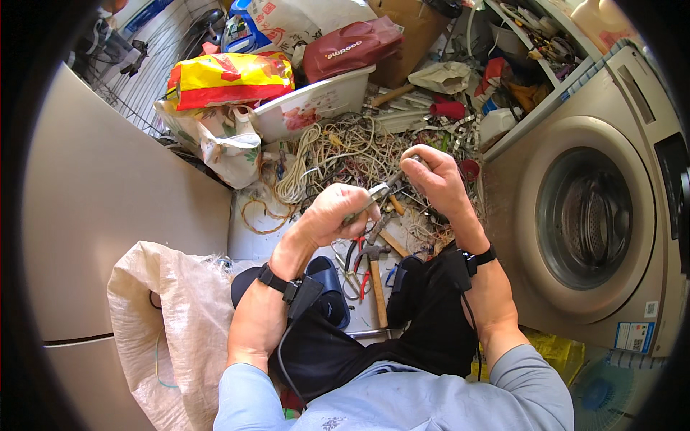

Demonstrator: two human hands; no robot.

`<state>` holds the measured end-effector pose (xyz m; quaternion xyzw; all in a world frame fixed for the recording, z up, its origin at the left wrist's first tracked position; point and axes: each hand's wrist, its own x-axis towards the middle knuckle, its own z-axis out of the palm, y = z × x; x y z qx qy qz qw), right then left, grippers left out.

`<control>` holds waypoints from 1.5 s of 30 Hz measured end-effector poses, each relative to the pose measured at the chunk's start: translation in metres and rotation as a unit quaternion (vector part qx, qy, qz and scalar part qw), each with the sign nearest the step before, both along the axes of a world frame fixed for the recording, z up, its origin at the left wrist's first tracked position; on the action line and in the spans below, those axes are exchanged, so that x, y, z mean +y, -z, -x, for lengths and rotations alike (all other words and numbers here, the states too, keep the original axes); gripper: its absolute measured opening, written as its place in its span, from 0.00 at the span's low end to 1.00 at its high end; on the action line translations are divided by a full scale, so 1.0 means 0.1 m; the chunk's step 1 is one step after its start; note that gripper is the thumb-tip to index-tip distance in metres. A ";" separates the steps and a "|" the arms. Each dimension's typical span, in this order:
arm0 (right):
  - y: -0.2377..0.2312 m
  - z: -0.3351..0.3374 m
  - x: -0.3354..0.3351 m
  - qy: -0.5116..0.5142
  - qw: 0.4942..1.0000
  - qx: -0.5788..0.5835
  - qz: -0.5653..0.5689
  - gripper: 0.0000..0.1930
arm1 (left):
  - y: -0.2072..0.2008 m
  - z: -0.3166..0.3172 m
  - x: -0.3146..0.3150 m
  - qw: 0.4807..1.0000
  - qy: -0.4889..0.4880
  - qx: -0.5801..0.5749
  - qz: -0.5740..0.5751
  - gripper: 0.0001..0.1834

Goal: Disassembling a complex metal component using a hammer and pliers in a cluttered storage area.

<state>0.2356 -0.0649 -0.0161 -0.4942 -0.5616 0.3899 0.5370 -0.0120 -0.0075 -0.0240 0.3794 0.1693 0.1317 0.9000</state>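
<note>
My left hand (336, 212) is closed round the handles of metal pliers (378, 192), whose head points up toward my right hand (435, 177). The right fingers are pinched on a small greyish piece that runs toward the plier jaws; its kind is too small to tell. Both hands are raised over a heap of tangled wires (352, 154). On the floor between my feet lie a claw hammer (376, 280) with a wooden handle and red-handled pliers (365, 281), along with other hand tools.
A washing machine (528, 208) stands at the right, a beige cabinet-like appliance (129, 215) at the left. An open woven sack (176, 316) sits by my left leg. Beyond the wires are a white bin (313, 104), a yellow and red bag (230, 80) and a dark red bag (352, 49).
</note>
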 end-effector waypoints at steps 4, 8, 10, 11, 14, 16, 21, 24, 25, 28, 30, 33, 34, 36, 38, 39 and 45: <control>0.00 0.01 0.00 0.004 0.997 -0.023 0.075 0.10 | -0.25 -0.01 0.06 0.914 -0.111 0.210 -0.328 0.12; -0.05 0.07 -0.08 -0.015 0.989 -0.006 0.146 0.14 | -0.12 0.09 0.22 0.908 -0.201 0.185 -0.318 0.11; -0.09 0.12 -0.09 -0.010 0.993 -0.011 0.117 0.13 | -0.07 0.05 0.21 0.916 -0.212 0.178 -0.292 0.13; -0.10 0.13 -0.10 -0.004 0.996 -0.016 0.090 0.12 | -0.02 0.02 0.20 0.915 -0.213 0.178 -0.293 0.13; -0.12 0.10 -0.11 0.016 0.994 0.028 0.103 0.11 | 0.13 -0.14 0.11 0.931 -0.209 0.163 -0.250 0.19; -0.09 0.11 -0.10 0.031 0.995 0.007 0.090 0.11 | 0.18 -0.25 -0.06 0.938 -0.207 0.170 -0.221 0.26; -0.01 0.11 -0.06 0.101 0.993 -0.028 0.061 0.11 | 0.21 -0.31 -0.20 0.956 -0.157 0.104 -0.223 0.33; -0.03 0.08 -0.06 0.095 0.991 -0.086 0.032 0.11 | 0.01 -0.26 -0.17 0.943 -0.079 0.166 -0.277 0.27; -0.04 0.08 -0.08 0.084 0.987 -0.138 0.008 0.10 | -0.03 -0.22 -0.12 0.942 -0.041 0.189 -0.275 0.24; -0.09 0.05 -0.09 0.048 0.995 -0.063 0.055 0.11 | -0.15 -0.09 -0.02 0.965 0.002 0.130 -0.226 0.18; -0.10 0.03 -0.10 0.017 0.993 0.003 0.115 0.11 | -0.22 0.02 0.05 0.983 0.036 0.041 -0.176 0.21; -0.09 0.14 -0.09 0.006 0.998 -0.028 0.052 0.11 | 0.00 0.11 0.08 0.988 0.075 -0.070 -0.117 0.24; -0.09 0.16 -0.10 0.012 0.998 -0.044 0.031 0.11 | -0.07 0.11 0.07 0.988 0.076 -0.070 -0.116 0.24; -0.11 0.14 -0.15 0.053 0.995 -0.079 0.040 0.11 | -0.26 0.07 0.02 0.978 -0.007 0.117 -0.173 0.24; -0.11 0.14 -0.10 0.062 0.993 -0.101 0.027 0.12 | -0.31 0.09 0.05 0.951 -0.063 0.172 -0.249 0.13; -0.04 0.13 -0.09 0.065 0.991 -0.104 0.058 0.13 | -0.24 0.10 0.03 0.912 -0.109 0.184 -0.351 0.12; -0.02 0.14 -0.06 -0.019 0.994 0.005 0.104 0.10 | -0.22 0.17 0.17 0.918 -0.198 0.140 -0.313 0.10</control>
